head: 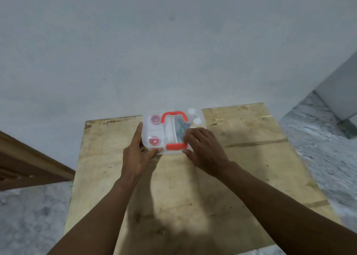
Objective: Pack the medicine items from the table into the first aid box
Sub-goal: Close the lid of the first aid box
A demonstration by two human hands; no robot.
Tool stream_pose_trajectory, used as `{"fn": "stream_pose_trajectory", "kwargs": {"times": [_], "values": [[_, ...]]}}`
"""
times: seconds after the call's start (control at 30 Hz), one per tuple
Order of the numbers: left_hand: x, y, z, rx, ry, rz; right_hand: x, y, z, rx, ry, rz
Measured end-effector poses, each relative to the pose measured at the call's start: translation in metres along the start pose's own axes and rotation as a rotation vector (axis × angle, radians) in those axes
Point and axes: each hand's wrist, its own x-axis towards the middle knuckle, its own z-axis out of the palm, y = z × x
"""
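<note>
Head view, looking forward and down. A transparent plastic first aid box (174, 152) stands at the far edge of a bare plywood table (241, 158), its lid down, with a red handle (174, 113) lying flat on the lid and a red latch (176, 146) on the near wall.

Through the lid two red-capped items (154, 141) show at the left end of the box, a greenish packet (179, 129) lies under the handle, and two white caps (197, 121) sit at its far right corner.

The left hand (135, 154) clasps the near left corner of the box, with the fingers along the left wall and the thumb along the near wall, reaching almost to the latch. The right hand (202, 148) grips the near right part of the box, with bent fingers on the lid just beside the latch and the thumb against the near wall below.

The tabletop nearer than the box is scuffed and stained, and the arms cast shadows on it. Beyond the box rises a plain pale wall (173, 42). A mottled grey floor (318, 148) shows on both sides of the table. Well to the left of the box is a brown wooden moulding (29, 164), and far to its right a white block (342, 92) stands on the floor.
</note>
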Motion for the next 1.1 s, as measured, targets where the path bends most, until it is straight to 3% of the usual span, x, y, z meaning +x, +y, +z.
{"fn": "stream_pose_trajectory", "kwargs": {"times": [0.2, 0.43, 1.1], "values": [[-0.006, 0.008, 0.003, 0.026, -0.001, 0.056, -0.006, 0.008, 0.019, 0.026, -0.001, 0.368], [-0.009, 0.021, 0.021, 0.008, 0.042, 0.084, -0.010, 0.005, 0.040, 0.252, 0.172, 0.375], [-0.009, 0.004, 0.036, -0.010, 0.123, 0.065, -0.009, 0.010, 0.050, 0.247, 0.181, 0.376]]}}
